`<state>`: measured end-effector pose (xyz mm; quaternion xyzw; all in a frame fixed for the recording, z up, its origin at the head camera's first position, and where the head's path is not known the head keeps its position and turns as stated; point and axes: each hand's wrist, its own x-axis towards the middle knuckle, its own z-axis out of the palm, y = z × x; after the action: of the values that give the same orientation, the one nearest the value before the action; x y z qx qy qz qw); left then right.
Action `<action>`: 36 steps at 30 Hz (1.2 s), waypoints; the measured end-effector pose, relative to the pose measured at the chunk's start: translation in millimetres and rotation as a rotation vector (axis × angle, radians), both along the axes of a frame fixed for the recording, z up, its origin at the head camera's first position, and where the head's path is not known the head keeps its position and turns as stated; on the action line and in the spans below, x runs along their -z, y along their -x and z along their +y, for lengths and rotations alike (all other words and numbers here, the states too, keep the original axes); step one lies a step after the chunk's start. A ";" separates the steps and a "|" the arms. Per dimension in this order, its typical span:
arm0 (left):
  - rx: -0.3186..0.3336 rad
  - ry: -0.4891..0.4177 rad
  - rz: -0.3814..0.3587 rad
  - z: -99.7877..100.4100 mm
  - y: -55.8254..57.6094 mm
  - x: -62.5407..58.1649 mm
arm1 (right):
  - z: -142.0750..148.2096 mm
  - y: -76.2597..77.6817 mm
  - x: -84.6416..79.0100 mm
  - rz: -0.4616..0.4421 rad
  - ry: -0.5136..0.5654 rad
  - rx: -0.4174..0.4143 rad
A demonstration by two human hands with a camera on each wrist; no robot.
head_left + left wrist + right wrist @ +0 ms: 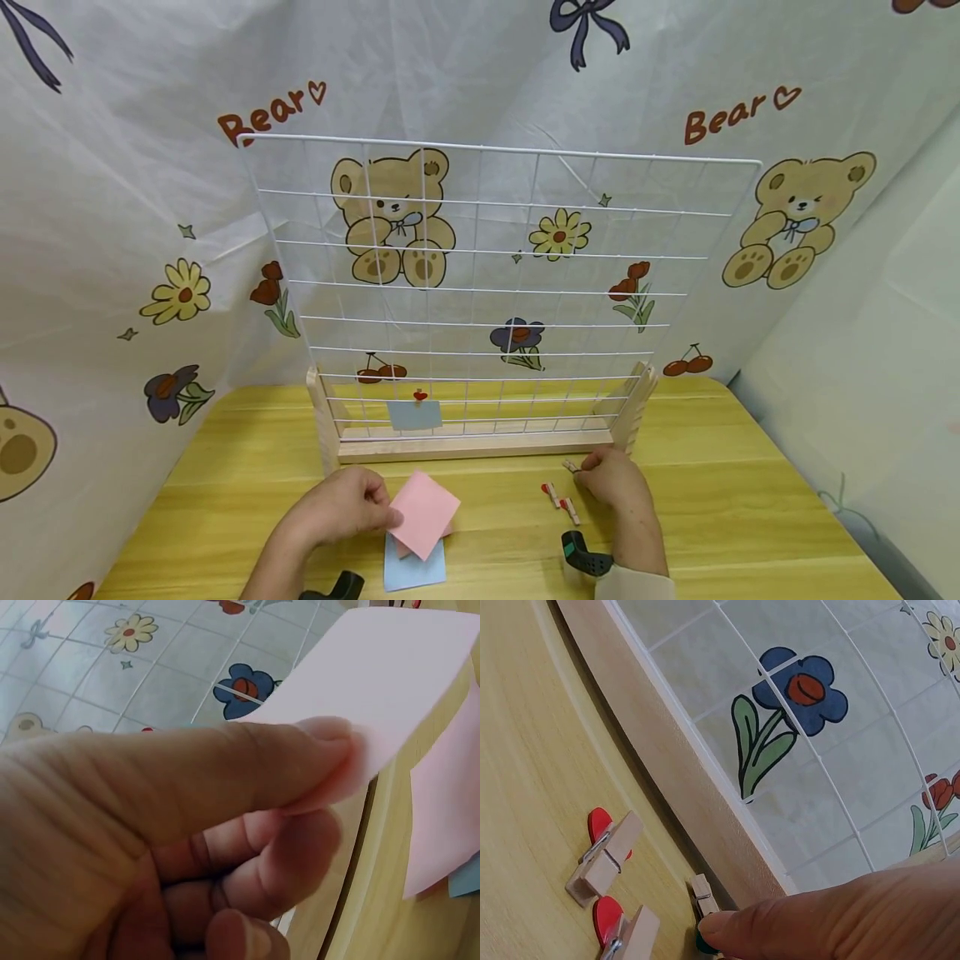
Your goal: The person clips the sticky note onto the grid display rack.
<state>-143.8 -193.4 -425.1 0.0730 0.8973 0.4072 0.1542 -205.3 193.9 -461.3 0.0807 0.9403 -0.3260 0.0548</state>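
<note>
Between thumb and fingers, my left hand (337, 510) pinches a square pink paper note (426, 510), raised over a small stack. Under it, another pink note (450, 802) and a light blue note (415, 575) lie on the table. My right hand (617, 483) is at the foot of the rack, its thumb and fingertips pinching a small wooden clothespin (703, 892) with a dark green end piece. Two wooden clothespins with red hearts, one nearer the rack (607, 859) and one beside it (636, 934), lie left of that hand.
A white wire grid rack (495, 148) stands upright in a wooden base (480, 448). On its lower left hangs a blue note (415, 417), held by a red-heart clothespin (420, 395). Behind is a bear-print cloth (465, 83); the table (720, 500) has a yellow wood grain.
</note>
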 end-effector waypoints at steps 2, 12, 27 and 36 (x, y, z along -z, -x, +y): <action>-0.006 0.000 0.024 1.1 0.6 0.0 | -0.4 -0.7 0.4 0.005 -0.003 0.000; -0.068 -0.048 0.128 10.8 5.7 1.6 | -1.3 -2.1 1.0 0.029 -0.017 -0.028; -0.259 -0.119 0.217 31.3 9.5 1.8 | -2.5 -4.3 -6.3 0.061 0.034 -0.031; -0.291 -0.241 0.209 36.0 9.5 3.2 | -8.0 -6.8 -24.2 0.107 0.183 -0.066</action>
<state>-153.4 -157.4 -428.3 0.0025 0.8542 0.5199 -0.0102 -198.5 185.9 -437.1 0.0269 0.9102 -0.4126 0.0223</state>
